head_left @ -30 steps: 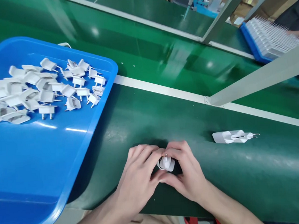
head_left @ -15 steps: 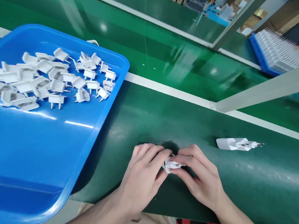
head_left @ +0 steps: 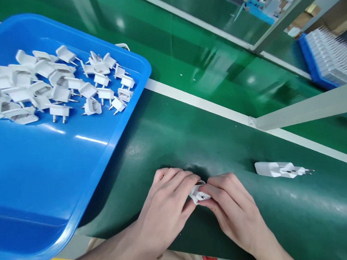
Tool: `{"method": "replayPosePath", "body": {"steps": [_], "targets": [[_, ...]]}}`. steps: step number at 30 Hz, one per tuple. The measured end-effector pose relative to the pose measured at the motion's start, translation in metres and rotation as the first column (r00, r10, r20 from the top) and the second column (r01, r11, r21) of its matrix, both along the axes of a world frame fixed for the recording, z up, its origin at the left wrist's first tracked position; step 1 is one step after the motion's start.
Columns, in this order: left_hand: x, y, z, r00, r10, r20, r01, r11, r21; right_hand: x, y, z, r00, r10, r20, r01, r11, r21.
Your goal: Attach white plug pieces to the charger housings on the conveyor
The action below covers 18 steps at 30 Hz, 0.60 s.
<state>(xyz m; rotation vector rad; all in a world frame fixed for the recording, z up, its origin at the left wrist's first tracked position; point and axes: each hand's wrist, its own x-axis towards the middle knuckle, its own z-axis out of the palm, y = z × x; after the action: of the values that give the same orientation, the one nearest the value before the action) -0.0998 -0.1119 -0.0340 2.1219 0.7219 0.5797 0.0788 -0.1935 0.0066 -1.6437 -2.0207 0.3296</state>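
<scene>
Both hands meet low in the middle of the view, over the green table. My left hand [head_left: 169,203] is closed around the left side of a small white plug piece [head_left: 198,194]. From the other side my right hand [head_left: 233,203] pinches the same piece between thumb and fingers. One metal pin shows; the fingers cover much of the piece. To the right, a white plug assembly [head_left: 278,169] lies on the table, its pins pointing right. Several loose white plug pieces [head_left: 60,110] lie in the far part of the blue tray [head_left: 104,157] at the left.
A white metal post [head_left: 304,106] rises from a pale strip [head_left: 195,101] across the green table [head_left: 173,134]. Beyond it at the right stands a blue tray [head_left: 313,64] of white pieces with pins. Cardboard boxes [head_left: 302,20] are at the upper right.
My right hand's fingers have moved left over the plug piece, covering more of its pins. The view has shifted slightly, so the tray sits higher and further left.
</scene>
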Motion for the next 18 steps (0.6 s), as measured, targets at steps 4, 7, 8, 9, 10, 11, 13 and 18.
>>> {"method": "replayPosePath", "body": {"steps": [4,7,8,9,10,11,13,18], "targets": [[0.000,0.001,0.000,1.000,-0.004,-0.016,0.004,1.000,-0.005,-0.001,0.002,-0.001,0.999,-0.005,0.048,0.006,1.000,-0.020],[0.001,0.001,0.001,1.000,-0.013,-0.016,0.012,1.000,-0.018,0.000,0.003,-0.001,0.995,-0.002,0.096,0.004,1.000,-0.019],[0.001,0.001,0.001,1.000,-0.013,-0.014,0.013,1.000,-0.019,0.000,0.004,0.000,0.993,0.005,0.121,-0.003,1.000,-0.016],[0.001,0.000,0.002,1.000,-0.013,-0.011,0.013,1.000,-0.017,0.001,0.004,0.000,0.988,0.014,0.151,-0.013,1.000,-0.010],[0.001,0.001,0.003,1.000,-0.012,-0.008,0.012,1.000,-0.014,0.002,0.005,0.001,0.983,0.026,0.184,-0.026,1.000,-0.002],[0.001,0.001,0.003,1.000,-0.011,-0.005,0.011,1.000,-0.011,0.002,0.006,0.001,0.975,0.036,0.217,-0.038,0.999,0.006],[0.000,0.002,0.004,1.000,-0.013,0.001,0.013,1.000,-0.009,0.001,0.007,0.002,0.957,0.043,0.288,-0.047,0.999,0.009],[0.000,0.003,-0.001,1.000,-0.020,-0.008,0.020,1.000,-0.009,-0.009,0.007,0.002,0.916,0.029,0.400,-0.057,0.997,0.059]]}}
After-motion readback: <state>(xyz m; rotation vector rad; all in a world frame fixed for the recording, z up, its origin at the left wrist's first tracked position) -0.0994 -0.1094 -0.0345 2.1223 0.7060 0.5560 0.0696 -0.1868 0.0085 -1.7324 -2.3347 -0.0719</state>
